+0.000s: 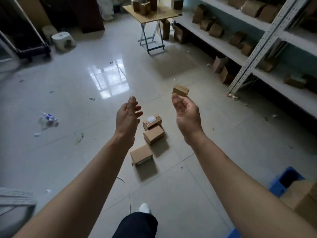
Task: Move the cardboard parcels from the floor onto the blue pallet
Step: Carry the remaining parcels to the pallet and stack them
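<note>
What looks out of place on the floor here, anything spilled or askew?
A plastic water bottle lies on its side on the tiled floor at the left, with small scraps of litter scattered around. The cardboard parcels sit loose at mismatched angles, not stacked. No clear spill shows.

Both arms reach forward, left hand (127,115) and right hand (187,114) empty with fingers relaxed, above three cardboard parcels (153,137) on the tiled floor (68,100), a fourth parcel (180,91) beyond the right hand, the blue pallet (281,179) at lower right.
</note>
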A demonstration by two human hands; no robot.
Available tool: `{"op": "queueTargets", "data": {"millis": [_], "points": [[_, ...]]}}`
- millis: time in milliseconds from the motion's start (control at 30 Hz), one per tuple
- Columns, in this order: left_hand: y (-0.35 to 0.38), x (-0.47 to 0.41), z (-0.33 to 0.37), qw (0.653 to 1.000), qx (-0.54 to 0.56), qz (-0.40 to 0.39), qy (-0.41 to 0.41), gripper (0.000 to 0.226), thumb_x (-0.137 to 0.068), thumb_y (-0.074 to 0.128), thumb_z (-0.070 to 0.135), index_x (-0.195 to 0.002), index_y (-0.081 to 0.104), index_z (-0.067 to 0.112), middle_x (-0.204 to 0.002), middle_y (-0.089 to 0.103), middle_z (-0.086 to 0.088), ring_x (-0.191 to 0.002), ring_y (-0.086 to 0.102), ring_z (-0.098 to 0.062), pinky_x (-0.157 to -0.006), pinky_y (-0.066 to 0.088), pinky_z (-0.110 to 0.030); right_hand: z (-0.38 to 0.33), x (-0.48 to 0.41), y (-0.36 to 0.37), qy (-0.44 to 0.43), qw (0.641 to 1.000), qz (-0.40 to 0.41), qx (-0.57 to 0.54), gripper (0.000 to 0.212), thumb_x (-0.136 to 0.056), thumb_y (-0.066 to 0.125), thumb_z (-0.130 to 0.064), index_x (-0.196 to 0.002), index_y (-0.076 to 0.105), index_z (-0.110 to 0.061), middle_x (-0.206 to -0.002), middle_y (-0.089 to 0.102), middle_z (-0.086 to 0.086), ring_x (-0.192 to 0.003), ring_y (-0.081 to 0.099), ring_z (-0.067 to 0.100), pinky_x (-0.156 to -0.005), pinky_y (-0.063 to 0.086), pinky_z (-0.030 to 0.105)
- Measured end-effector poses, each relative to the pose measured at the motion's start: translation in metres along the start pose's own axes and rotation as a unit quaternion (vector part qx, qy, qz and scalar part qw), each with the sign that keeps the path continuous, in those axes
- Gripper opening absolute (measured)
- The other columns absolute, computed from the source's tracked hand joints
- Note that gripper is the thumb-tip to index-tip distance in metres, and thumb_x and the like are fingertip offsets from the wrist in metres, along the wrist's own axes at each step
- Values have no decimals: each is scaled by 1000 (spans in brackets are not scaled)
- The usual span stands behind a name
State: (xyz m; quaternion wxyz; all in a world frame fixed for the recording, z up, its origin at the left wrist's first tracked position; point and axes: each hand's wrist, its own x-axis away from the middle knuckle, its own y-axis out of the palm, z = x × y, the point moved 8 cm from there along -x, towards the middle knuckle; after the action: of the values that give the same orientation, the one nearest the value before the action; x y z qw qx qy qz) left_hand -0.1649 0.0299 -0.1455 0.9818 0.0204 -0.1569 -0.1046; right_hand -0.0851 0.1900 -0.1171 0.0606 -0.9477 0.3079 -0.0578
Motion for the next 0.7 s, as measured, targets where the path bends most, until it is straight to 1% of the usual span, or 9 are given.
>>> {"op": "queueTargets", "data": {"millis": [67,133,233,333,400,433,567,700], "points": [[-9,-22,-2,1000,-4,15,-13,41,-101,35,42,-119,51,9,-120,58,-10,-111,57,-24,-95,45,-38,9,-21,20,17,1000,-8,-3,43,-95,49,-42,-124,54,-11,-102,57,-12,-98,50,0,-72,39,4],[-16,-42,-5,999,1,30,-24,37,-101,36,43,-113,52,12,-118,58,-10,-110,58,-24,-96,45,-40,18,-40,37,29,999,-21,1,42,-95,50,-41,-123,54,-11,-98,56,-14,-99,50,2,-73,38,7],[-24,-67,-11,998,5,58,-39,37,-100,38,44,-111,53,11,-114,59,-9,-109,59,-24,-97,45,-41,30,-69,57,48,998,-45,20,41,-94,50,-43,-121,55,-13,-101,56,-11,-100,50,3,-70,37,6],[-30,-91,-17,995,7,88,-53,37,-100,38,44,-109,53,12,-111,59,-8,-107,59,-24,-97,45,-41,41,-100,72,63,996,-66,23,27,-95,50,-42,-109,53,-19,-94,55,-13,-94,51,3,-64,39,5],[-33,-111,-22,992,10,108,-58,36,-100,38,44,-107,54,13,-110,59,-7,-108,59,-25,-97,44,-42,46,-123,83,66,994,-83,25,25,-96,51,-39,-104,54,-16,-92,56,-7,-83,51,2,-59,41,2],[-35,-121,-25,991,10,121,-62,36,-100,38,45,-107,54,13,-110,59,-7,-109,59,-25,-98,44,-43,50,-135,89,66,993,-94,30,25,-96,51,-38,-102,55,-14,-92,57,-5,-80,50,1,-59,41,1],[-31,-161,-39,982,15,172,-81,38,-99,38,45,-110,53,12,-111,60,-6,-108,60,-24,-100,44,-44,68,-184,106,76,985,-147,54,24,-95,50,-42,-98,55,-18,-93,59,-7,-86,52,2,-68,39,9],[-9,-206,-60,976,17,196,-92,36,-99,38,45,-106,53,13,-110,59,-6,-105,59,-21,-99,43,-42,97,-238,108,97,977,-172,85,30,-95,50,-42,-103,57,-15,-95,60,-4,-83,53,1,-66,39,7]]}}
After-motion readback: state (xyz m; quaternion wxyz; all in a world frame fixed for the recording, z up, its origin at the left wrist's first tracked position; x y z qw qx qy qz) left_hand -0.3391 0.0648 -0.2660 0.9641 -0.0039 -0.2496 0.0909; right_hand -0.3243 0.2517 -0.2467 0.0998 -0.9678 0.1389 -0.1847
